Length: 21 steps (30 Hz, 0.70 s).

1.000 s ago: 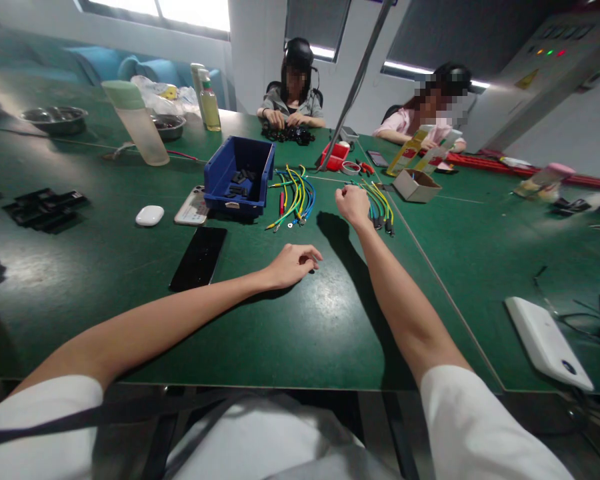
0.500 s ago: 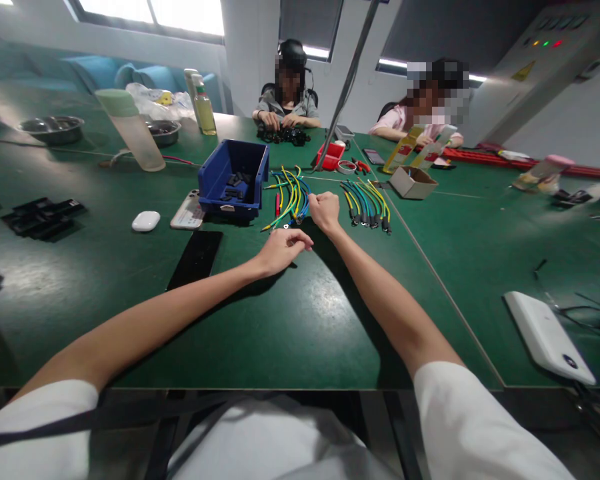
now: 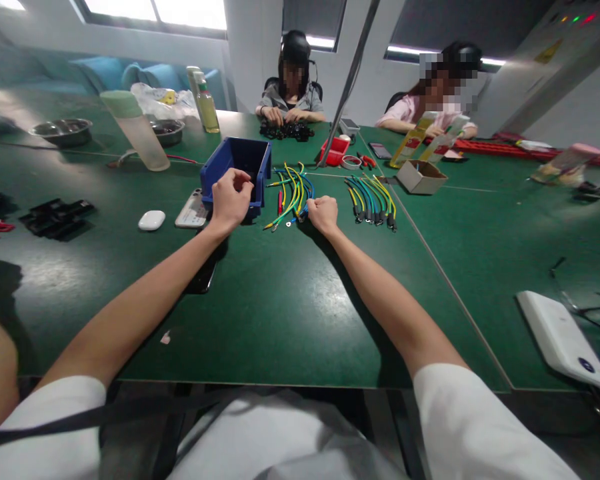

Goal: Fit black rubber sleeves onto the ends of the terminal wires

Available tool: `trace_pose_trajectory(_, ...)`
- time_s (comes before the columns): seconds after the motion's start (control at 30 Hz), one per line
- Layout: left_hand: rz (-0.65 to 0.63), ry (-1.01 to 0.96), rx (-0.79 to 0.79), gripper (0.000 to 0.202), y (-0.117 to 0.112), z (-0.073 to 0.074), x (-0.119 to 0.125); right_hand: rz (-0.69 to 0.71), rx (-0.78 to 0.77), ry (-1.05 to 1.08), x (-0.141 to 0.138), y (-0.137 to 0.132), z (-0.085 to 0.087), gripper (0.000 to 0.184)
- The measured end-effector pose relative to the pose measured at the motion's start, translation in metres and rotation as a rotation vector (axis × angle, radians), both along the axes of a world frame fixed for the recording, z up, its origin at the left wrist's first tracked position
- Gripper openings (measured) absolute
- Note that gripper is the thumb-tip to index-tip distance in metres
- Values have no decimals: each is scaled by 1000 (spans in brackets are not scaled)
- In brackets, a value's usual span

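1. Green worktop (image 3: 290, 313): the left hand (image 3: 231, 199) has lifted off it and gone forward to the bin (image 3: 240, 160). Its grip is curled tight at the near wall.
2. Right hand (image 3: 323, 215) stays fisted, touching the near ends of the loose wires (image 3: 293, 190). I cannot tell whether it holds one.
3. Sorted wires (image 3: 373, 199) lie just right, apart.
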State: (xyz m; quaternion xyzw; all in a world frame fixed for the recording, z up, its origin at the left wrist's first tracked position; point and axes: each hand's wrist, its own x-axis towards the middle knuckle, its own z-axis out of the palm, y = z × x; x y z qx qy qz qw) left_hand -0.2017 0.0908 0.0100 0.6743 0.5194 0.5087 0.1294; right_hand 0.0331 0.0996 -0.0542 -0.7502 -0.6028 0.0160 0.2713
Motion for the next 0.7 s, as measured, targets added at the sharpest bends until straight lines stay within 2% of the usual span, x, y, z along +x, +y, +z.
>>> trace_pose_trajectory(0.13, 34, 176, -24, 20, 14, 4, -23, -9, 0, 47, 1, 0, 0, 43)
trace_pose_trajectory(0.27, -34, 308, -64, 27, 23, 6, -36, -10, -9, 53, 2, 1, -2, 43)
trace_pose_trajectory(0.4, -90, 487, -120, 34, 37, 2, -37, -10, -20, 62, 3, 3, -3, 44)
trace_pose_trajectory(0.53, -163, 675, -192, 38, 65, -6, -33, -4, -29, 95, 5, 4, -3, 54)
trace_pose_trajectory(0.7, -159, 737, -346, 37, 103, -15, -26, -3, -39, 94, 6, 5, -1, 60)
